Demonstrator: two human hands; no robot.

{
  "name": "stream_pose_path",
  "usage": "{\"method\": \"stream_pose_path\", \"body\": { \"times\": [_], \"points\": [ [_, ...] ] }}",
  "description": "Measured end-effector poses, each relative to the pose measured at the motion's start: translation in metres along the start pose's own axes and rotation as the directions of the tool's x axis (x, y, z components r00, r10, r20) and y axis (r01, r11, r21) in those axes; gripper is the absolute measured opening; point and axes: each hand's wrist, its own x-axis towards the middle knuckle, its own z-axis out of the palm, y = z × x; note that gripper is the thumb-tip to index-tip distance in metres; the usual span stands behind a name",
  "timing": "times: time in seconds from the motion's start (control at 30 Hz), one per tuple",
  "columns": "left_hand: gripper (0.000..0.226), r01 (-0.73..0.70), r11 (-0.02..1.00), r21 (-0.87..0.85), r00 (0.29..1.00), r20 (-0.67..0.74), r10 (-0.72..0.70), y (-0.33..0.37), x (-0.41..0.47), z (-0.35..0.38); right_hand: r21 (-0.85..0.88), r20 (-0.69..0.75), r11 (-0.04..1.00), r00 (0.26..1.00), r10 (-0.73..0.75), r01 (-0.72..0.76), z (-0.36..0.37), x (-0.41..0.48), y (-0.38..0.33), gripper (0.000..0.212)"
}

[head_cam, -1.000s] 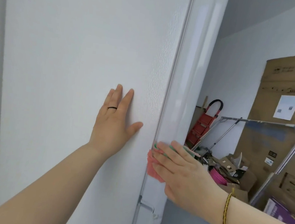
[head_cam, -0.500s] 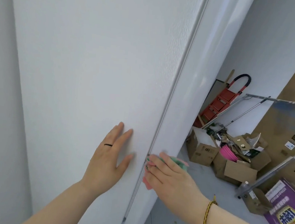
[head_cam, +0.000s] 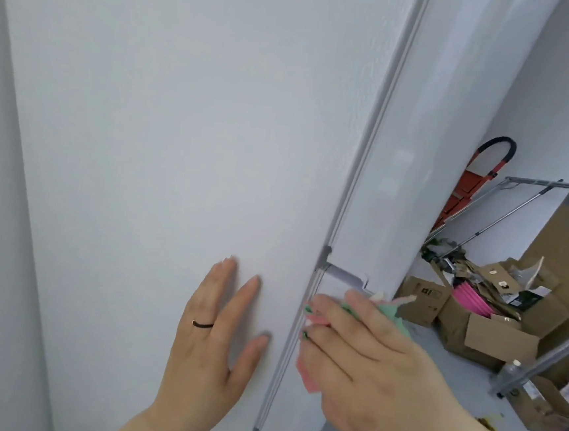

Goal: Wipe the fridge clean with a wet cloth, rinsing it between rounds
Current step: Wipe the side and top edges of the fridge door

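The white textured fridge side (head_cam: 180, 137) lies bare above the left hand (head_cam: 210, 343). A grey hinge bracket (head_cam: 343, 274) juts just above the right hand (head_cam: 373, 360); brown cardboard boxes (head_cam: 499, 337) crowd the floor beyond, seemingly well apart.

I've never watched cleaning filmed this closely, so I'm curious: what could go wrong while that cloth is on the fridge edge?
The cloth under the right hand sits just below a bracket on the fridge seam; it might snag there. The left hand lies flat on the fridge side and may leave fresh marks. Boxes crowd the floor nearby, a possible trip on the way to rinse.
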Motion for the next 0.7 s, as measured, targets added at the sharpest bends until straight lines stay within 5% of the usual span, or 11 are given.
{"method": "stream_pose_path", "body": {
  "times": [0.27, 0.47, 0.6, 0.7],
  "points": [
    [0.046, -0.120, 0.992, 0.025, 0.983, -0.135, 0.123, -0.050, -0.059, 0.046, 0.035, -0.220, 0.999, 0.975, 0.045, -0.039, 0.013, 0.002, -0.006, 0.021],
    [0.063, -0.133, 0.986, 0.099, 0.983, -0.111, 0.144, -0.064, -0.071, 0.058, 0.076, -0.251, 0.976, 0.943, 0.219, -0.206, 0.009, 0.002, -0.017, 0.031],
    [0.064, -0.140, 0.981, 0.131, 0.985, -0.084, 0.151, -0.068, -0.069, 0.056, -0.069, -0.473, 0.977, 0.869, 0.146, -0.202, 0.006, 0.018, -0.019, 0.024],
    [0.060, -0.176, 0.978, 0.109, 0.980, -0.079, 0.185, -0.071, -0.071, 0.053, -0.119, -0.497, 0.975, 0.861, 0.104, -0.186, 0.010, 0.015, -0.031, 0.026]
  ]
}}
